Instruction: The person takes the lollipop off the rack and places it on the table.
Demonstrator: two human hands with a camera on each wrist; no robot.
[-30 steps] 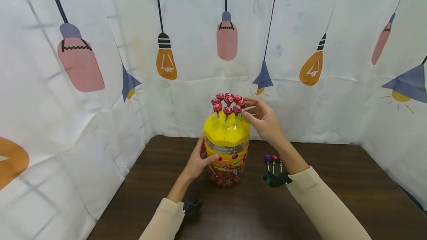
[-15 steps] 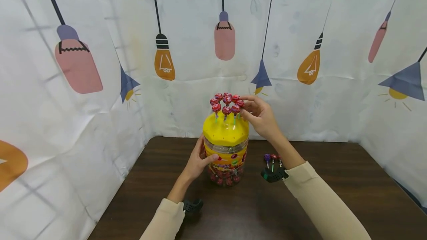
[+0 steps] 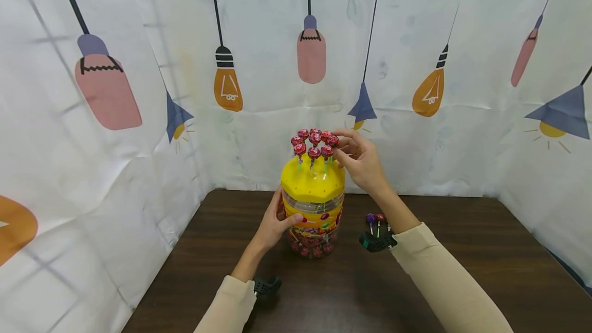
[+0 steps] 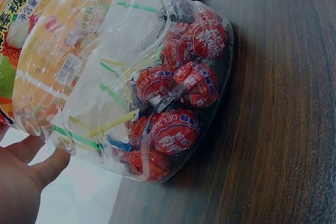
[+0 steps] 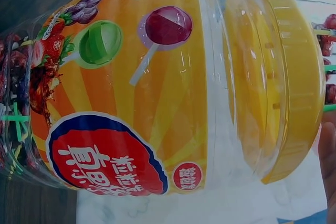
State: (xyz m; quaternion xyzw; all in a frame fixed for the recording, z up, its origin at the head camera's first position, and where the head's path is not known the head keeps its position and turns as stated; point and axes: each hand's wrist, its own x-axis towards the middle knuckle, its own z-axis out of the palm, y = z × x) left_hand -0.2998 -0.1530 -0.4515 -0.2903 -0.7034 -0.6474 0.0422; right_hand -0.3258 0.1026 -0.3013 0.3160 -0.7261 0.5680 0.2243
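Note:
A clear plastic jar with a yellow lid (image 3: 312, 181) stands on the table, with wrapped red lollipops seen through its lower wall (image 4: 176, 137). My left hand (image 3: 273, 225) grips the jar from the left, thumb across its label (image 5: 131, 98). Several red lollipops (image 3: 314, 153) stand upright in the lid, sticks down. At the cluster's right side my right hand (image 3: 363, 163) pinches a lollipop (image 3: 332, 141) between thumb and fingers, its stick at the lid. The right wrist view shows only a bit of this hand at the right edge.
Three loose lollipops (image 3: 379, 218) lie on the dark wooden table (image 3: 444, 251) right of the jar, partly behind my right wrist strap (image 3: 376, 242). A white cloth printed with lamps (image 3: 268, 158) hangs behind and at both sides.
My right hand has shifted slightly left, its fingers closing in on the lollipop at the cluster's right side. My left hand and the jar stay put; the whole view has shifted a little.

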